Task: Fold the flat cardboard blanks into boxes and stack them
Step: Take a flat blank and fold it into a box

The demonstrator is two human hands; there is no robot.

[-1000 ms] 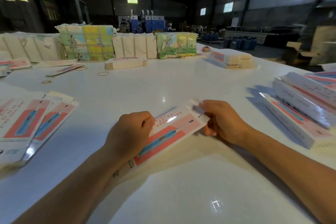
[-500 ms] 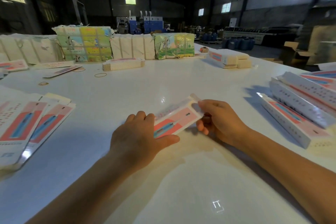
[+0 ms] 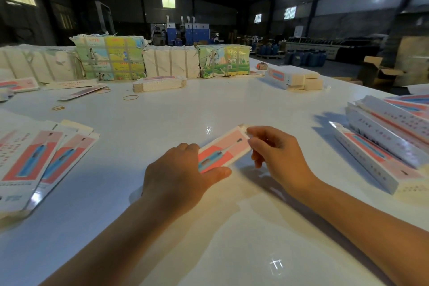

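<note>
My left hand [image 3: 178, 175] grips the near end of a half-folded box [image 3: 224, 149], thumb curled under it, fingers over the top. My right hand [image 3: 277, 157] pinches the far end flap w/ thumb & fingertips. Box sits low over the white table [image 3: 232, 104], centre, btwn both hands. Print: pink/red panels w/ a blue toothbrush-like pic; text too small to read. Flat blanks [image 3: 34, 160] lie fanned at left, folded boxes [image 3: 390, 137] stacked at right.

box [image 3: 222, 151] near end: hidden by left hand [image 3: 178, 176] (print unreadable)
</note>
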